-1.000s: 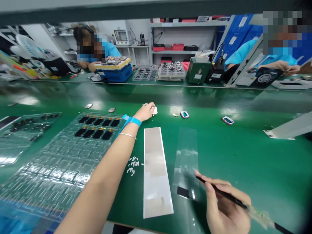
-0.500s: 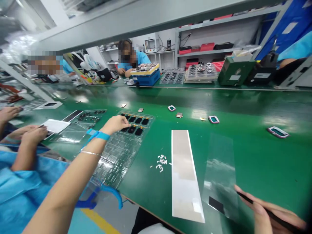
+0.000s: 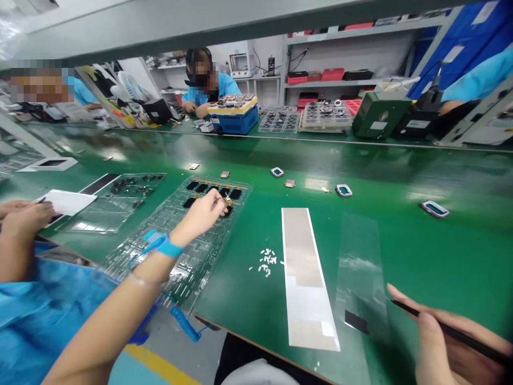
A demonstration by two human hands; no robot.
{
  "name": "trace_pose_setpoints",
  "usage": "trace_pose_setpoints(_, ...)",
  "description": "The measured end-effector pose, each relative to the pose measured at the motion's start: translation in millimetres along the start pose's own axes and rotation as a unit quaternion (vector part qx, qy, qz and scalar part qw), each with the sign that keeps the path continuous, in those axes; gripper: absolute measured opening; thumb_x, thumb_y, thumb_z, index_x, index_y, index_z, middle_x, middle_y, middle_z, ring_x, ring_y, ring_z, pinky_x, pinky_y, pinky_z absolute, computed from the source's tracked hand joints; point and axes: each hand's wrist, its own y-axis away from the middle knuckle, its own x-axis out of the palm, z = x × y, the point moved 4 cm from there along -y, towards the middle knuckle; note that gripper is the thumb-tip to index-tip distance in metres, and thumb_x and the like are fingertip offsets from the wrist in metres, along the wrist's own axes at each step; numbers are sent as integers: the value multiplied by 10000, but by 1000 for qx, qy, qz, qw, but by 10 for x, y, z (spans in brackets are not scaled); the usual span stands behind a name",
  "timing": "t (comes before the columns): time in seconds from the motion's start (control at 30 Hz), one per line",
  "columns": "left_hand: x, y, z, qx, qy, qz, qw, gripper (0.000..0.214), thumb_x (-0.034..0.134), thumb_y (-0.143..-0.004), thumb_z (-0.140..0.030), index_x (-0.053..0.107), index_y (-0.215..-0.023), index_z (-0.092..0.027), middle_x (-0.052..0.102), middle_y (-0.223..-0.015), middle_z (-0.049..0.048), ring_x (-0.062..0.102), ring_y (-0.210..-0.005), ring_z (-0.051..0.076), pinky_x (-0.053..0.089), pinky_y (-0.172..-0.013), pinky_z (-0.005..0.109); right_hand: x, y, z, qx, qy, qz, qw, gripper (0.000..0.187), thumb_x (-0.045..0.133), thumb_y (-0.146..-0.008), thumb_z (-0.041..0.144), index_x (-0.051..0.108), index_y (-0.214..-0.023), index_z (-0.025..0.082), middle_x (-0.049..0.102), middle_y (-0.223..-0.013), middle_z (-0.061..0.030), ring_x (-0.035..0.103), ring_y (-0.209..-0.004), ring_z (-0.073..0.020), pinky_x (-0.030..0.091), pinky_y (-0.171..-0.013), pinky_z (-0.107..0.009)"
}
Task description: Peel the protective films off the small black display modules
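**Left hand comes down onto the black pieces in the tray**

The left hand point(image 3: 200, 214) has moved in and down since the earlier frame, its fingers pinched on a thin tool point(image 3: 221, 199) whose tip reaches the black pieces point(image 3: 202, 188). These glossy rectangles sit in rows in the pockets of a clear, ridged blister tray point(image 3: 176, 240), at its far end.

At far left, a neighbour's hand point(image 3: 24, 224) rests near a white sheet point(image 3: 66, 202), beside a second clear tray point(image 3: 110, 214) holding small dark parts. A blue wrist strap point(image 3: 168, 247) circles the left wrist, its coiled cord point(image 3: 184, 323) hanging past the bench edge.

Right of the tray, white crumbs point(image 3: 265, 262) lie scattered on the glossy green bench point(image 3: 401, 256), just beside a long silvery strip point(image 3: 306, 278). Next comes a limp transparent film point(image 3: 358, 267) with a black square point(image 3: 356, 322) near its lower end.

At the lower right, the right hand point(image 3: 452, 342) grips a slim black tool point(image 3: 452, 332), its tip just beside the film.
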Motion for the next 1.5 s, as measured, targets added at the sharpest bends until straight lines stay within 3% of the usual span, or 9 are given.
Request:
trace_pose_setpoints(0.1, 197, 576, -390, 63, 91, 75, 991, 205, 265, -1032, -278, 459, -997, -220, 658, -736, -20, 630, -605, 134, 520, -623, 249, 128, 28, 247, -56, 23, 58, 996, 83, 632, -895, 242, 707, -876, 271, 673, -861, -90, 686, -806, -254, 521, -685, -424)
trace_pose_setpoints(0.2, 407, 1160, -755, 115, 213, 140, 960, 152, 332, -1039, -347, 450, -1041, -250, 605, -730, -41, 582, -619, 125, 471, -599, 231, 431, 130, 574, -158, 56, 195, 966, 149, 575, -905, 172, 701, -960, 228, 597, -875, -58, 610, -733, -174, 480, -547, -307)
trace_pose_setpoints(0.27, 520, 1401, -911, 128, 263, 147, 945, 125, 367, -1040, -327, 470, -1022, -259, 596, -744, -42, 563, -630, 115, 443, -600, 223, 644, 218, 749, -209, 55, 256, 942, 182, 611, -874, 114, 675, -1026, 192, 587, -896, -49, 609, -712, -139, 499, -543, -260)
trace_pose_setpoints(0.33, 620, 1506, -990, 129, 299, 127, 937, 116, 386, -1040, -301, 485, -994, -259, 608, -773, -38, 561, -640, 107, 428, -596, 214, 806, 289, 861, -257, 59, 264, 928, 196, 634, -864, 64, 663, -1032, 163, 604, -886, -46, 630, -710, -124, 525, -577, -241)
trace_pose_setpoints(0.5, 865, 1525, -990, 126, 355, 98, 921, 96, 430, -1027, -268, 523, -1009, -255, 612, -767, -36, 577, -645, 106, 430, -583, 200, 955, 396, 858, -330, 133, 251, 900, 213, 618, -891, 46, 659, -1087, 118, 682, -929, -92, 672, -738, -159, 555, -598, -270)
trace_pose_setpoints(0.87, 1004, 1501, -877, 100, 373, 47, 921, 95, 478, -1001, -238, 569, -983, -258, 589, -702, -56, 567, -563, 95, 437, -568, 191, 972, 366, 751, -305, 170, 272, 897, 242, 613, -905, 62, 642, -1135, 133, 701, -962, -96, 690, -764, -169, 567, -606, -282)
trace_pose_setpoints(1.07, 1066, 1485, -849, 92, 374, 54, 921, 107, 486, -996, -254, 589, -968, -244, 575, -660, -52, 559, -570, 107, 426, -563, 197, 1005, 380, 755, -326, 198, 303, 873, 253, 582, -907, 35, 641, -1144, 103, 704, -970, -106, 693, -762, -184, 572, -626, -311)
trace_pose_setpoints(1.37, 1111, 1474, -819, 90, 367, 55, 924, 93, 494, -995, -252, 584, -978, -235, 549, -660, -45, 561, -595, 118, 435, -596, 207, 1139, 316, 694, -250, 162, 348, 889, 145, 499, -961, 102, 628, -1006, 150, 656, -878, -54, 647, -704, -136, 508, -586, -248)
trace_pose_setpoints(1.5, 1102, 1484, -805, 90, 382, 41, 919, 106, 481, -986, -234, 579, -946, -231, 619, -745, -13, 570, -610, 124, 429, -569, 216, 1195, 151, 698, -160, 113, 395, 898, 109, 522, -926, 126, 614, -909, 181, 630, -836, -17, 607, -693, -111, 456, -576, -220)
